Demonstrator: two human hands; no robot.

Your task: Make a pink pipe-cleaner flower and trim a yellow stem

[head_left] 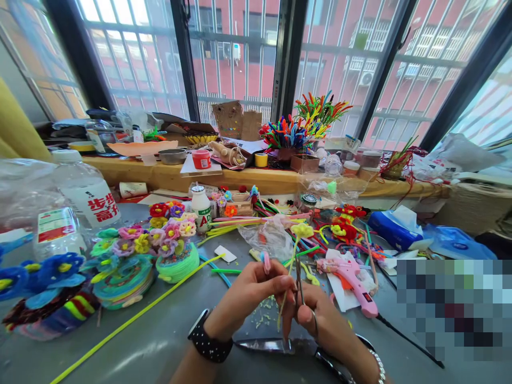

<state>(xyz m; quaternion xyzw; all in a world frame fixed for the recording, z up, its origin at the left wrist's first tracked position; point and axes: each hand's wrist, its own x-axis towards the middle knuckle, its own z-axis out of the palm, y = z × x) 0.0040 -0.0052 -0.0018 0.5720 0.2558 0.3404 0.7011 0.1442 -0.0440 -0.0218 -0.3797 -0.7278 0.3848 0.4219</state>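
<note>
Close together over the table are my left hand (pixel 260 290) and my right hand (pixel 324 320). My left thumb and fingers are pinched on the thin stem of a yellow pipe-cleaner flower (pixel 302 230), which stands upright. My right hand grips a pair of scissors (pixel 299 277), its blades pointing up beside the stem and a handle loop around my thumb. Whether the blades touch the stem I cannot tell. A small pink and blue piece (pixel 265 261) shows at my left index finger. Yellow fuzz clippings (pixel 264 314) lie below my hands.
A knife (pixel 264 345) lies just under my hands. To the right rests a pink glue gun (pixel 352 277) with a black cord. Pipe-cleaner flower pots (pixel 178 264) and plastic bottles (pixel 86 186) crowd the left. One long yellow pipe cleaner (pixel 136 320) crosses the table.
</note>
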